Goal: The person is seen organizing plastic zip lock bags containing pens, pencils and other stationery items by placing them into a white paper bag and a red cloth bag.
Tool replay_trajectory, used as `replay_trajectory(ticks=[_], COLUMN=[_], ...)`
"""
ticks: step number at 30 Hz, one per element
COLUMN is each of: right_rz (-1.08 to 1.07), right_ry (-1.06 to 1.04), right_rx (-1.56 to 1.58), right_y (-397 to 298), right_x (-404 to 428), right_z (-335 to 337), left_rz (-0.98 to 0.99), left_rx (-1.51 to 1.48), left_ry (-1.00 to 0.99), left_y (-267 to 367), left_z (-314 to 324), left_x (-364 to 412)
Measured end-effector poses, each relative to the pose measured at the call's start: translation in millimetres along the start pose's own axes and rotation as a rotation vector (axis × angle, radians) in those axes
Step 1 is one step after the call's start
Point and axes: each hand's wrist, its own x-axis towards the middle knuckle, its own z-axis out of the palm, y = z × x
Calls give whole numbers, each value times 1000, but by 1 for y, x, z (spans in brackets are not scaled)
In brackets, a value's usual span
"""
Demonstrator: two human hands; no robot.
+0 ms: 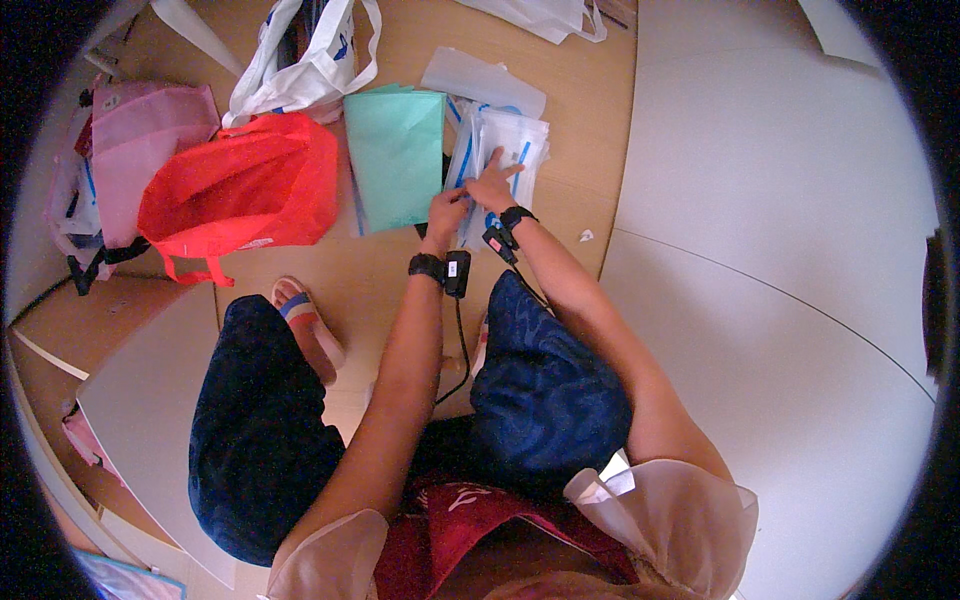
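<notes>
My right hand [493,189] rests on a pile of clear plastic zip bags [534,135] with blue stripes, its fingers spread apart. My left hand [446,216] is at the pile's left edge with curled fingers, its fingertips close against my right hand. Whether those fingertips pinch a bag edge is too small to tell. Just left of the pile lies a stack of light green sheets or folders [394,157]. A frosted plastic sheet or bag [484,79] lies flat behind the zip bags.
An open red fabric bag [247,187], a pink bag [150,150] and a white tote [311,75] stand on the left. Another white bag [547,19] lies at the back. Black wrist devices [457,274] trail cables. A pale panel [750,225] borders the floor on the right.
</notes>
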Motion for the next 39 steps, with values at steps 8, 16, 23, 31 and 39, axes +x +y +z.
replay_trajectory(ticks=[8, 16, 23, 31, 39], right_rz=[412, 464, 513, 526, 502], right_ry=[-344, -313, -293, -311, -336], right_rx=[201, 206, 163, 211, 232], right_y=[-59, -71, -61, -68, -68], right_x=[-8, 0, 3, 3, 4], right_z=[-23, -31, -24, -23, -23], left_rz=[71, 68, 224, 221, 197], left_rx=[330, 288, 623, 550, 734], left_ry=[188, 190, 394, 506, 343], left_y=[-30, -28, 17, 28, 15], left_z=[-28, -35, -20, -19, -44], left_x=[-9, -5, -16, -22, -5])
